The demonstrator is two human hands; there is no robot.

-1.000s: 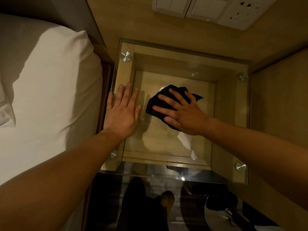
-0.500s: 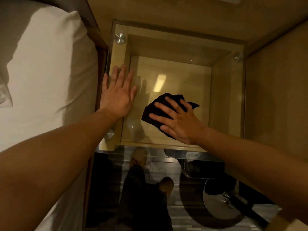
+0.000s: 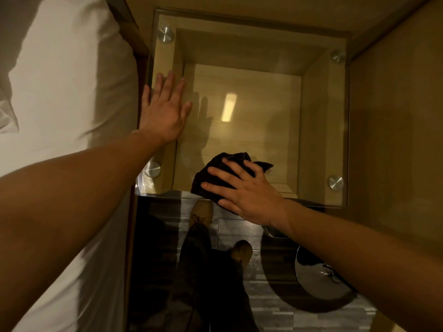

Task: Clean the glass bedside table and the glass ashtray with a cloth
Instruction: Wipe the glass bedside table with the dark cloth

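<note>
The glass bedside table [image 3: 318, 111] has a clear top held by round metal studs over a wooden box frame. My left hand [image 3: 165, 111] lies flat on the glass at its left edge, fingers apart, holding nothing. My right hand [image 3: 244, 190] presses a dark crumpled cloth [image 3: 215, 171] onto the glass at the table's near edge, fingers spread over it. No ashtray shows in this view.
A bed with white sheets [image 3: 60, 104] runs along the left of the table. A wooden wall panel [image 3: 395, 128] stands on the right. Below the table's near edge are my feet [image 3: 201, 214] on a dark floor, beside a shiny round object [image 3: 318, 279].
My right hand has dragged the cloth from the middle of the glass toward the near edge. The left hand stays flat on the left side. The view has tilted downward.
</note>
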